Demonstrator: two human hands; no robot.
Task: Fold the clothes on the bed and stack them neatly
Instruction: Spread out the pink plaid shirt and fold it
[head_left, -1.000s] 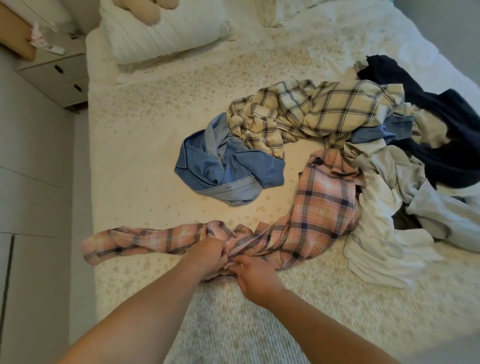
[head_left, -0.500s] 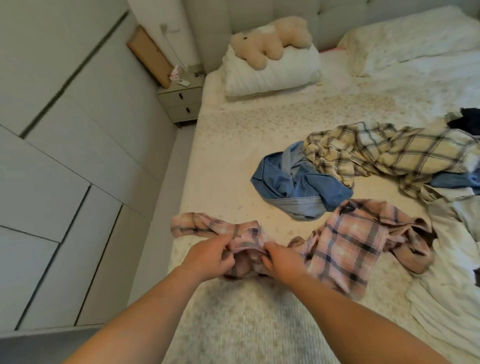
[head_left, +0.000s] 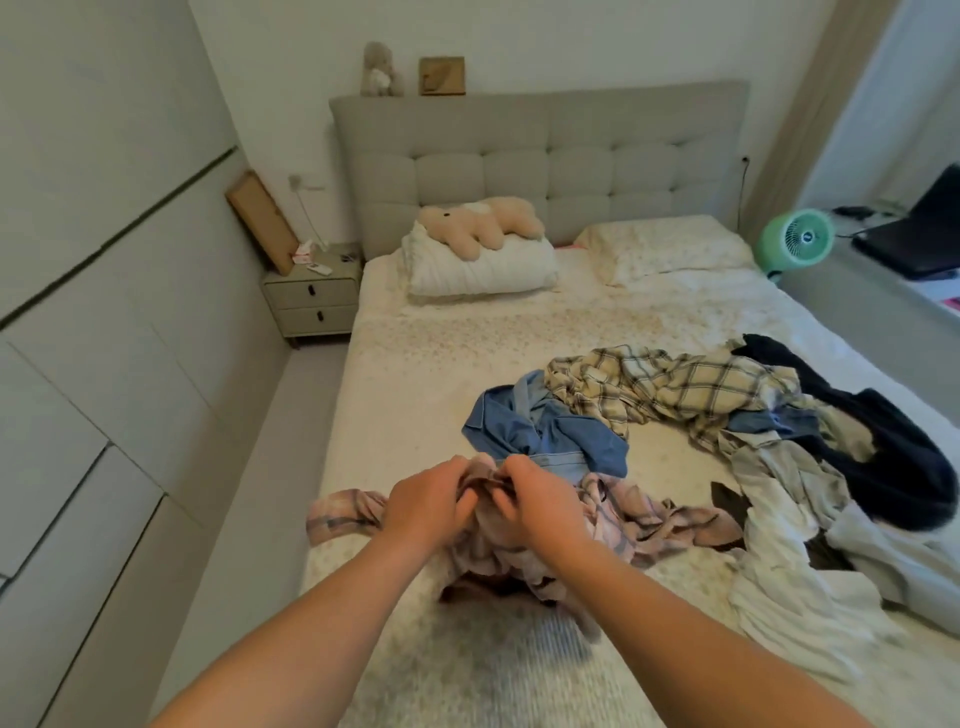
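Both my hands grip a pink plaid shirt (head_left: 623, 512) and hold its top edge lifted above the bed (head_left: 415, 364). My left hand (head_left: 428, 501) and my right hand (head_left: 530, 496) pinch the cloth close together, and the shirt hangs bunched below them. One sleeve trails left to the bed's edge. Behind it lies a crumpled blue denim shirt (head_left: 545, 436). To the right sits a heap with a cream plaid shirt (head_left: 675, 389), a dark navy garment (head_left: 883, 452) and white clothes (head_left: 789, 561).
Two pillows (head_left: 483, 267) lie at the grey headboard (head_left: 545, 161), one with a plush bear (head_left: 483, 223) on it. A nightstand (head_left: 311, 293) stands left of the bed, beside a wall of cupboards. A green fan (head_left: 795, 239) and a laptop (head_left: 919, 234) sit on a ledge at the right.
My hands have lifted the pink plaid shirt off the bed and gathered it closer to me. My head has tilted up, so the headboard and the wall now show.
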